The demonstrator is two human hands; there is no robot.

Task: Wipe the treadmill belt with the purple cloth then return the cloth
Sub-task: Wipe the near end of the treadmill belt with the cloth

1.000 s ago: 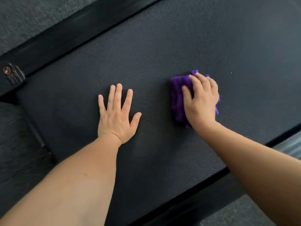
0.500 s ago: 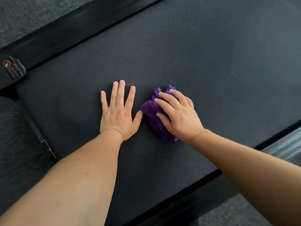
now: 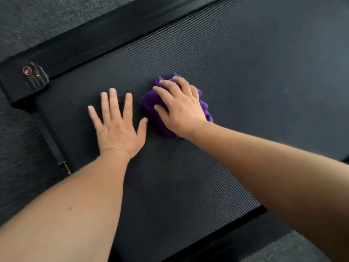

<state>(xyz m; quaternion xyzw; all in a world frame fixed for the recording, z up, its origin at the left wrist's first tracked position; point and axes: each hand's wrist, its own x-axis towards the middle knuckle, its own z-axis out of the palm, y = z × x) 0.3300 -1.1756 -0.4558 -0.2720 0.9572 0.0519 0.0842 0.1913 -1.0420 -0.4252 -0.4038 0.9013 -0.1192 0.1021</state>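
Dark speckled floor (image 3: 28, 21) fills the upper left of the frame and shows again at the lower right corner, and across it the treadmill lies on a slant, its ribbed black belt (image 3: 245, 76) taking up most of the view.

Near the middle, the fingers (image 3: 166, 84) of the right hand (image 3: 181, 108) lie spread and slightly bent over the cloth (image 3: 149, 103), pressing it down onto the belt; the thumb reaches toward the left across the purple folds. The cloth is bunched (not flat), and its crumpled edges poke out above the fingertips, to the left of the thumb and along the right side of the hand near the wrist. The right forearm runs off to the lower right edge.

Just left of the cloth, the left hand (image 3: 117, 127) rests palm down on the bare belt, fingers straight and fanned apart, the thumb tip close beside the cloth; whether they touch is unclear. Its forearm leaves at the lower left.

Along the belt's upper edge runs a black side rail (image 3: 117, 33), ending at the left in an end cap (image 3: 24, 82) with a small label (image 3: 35, 76), too blurred to read. Another rail (image 3: 236, 241) borders the belt at the lower right.
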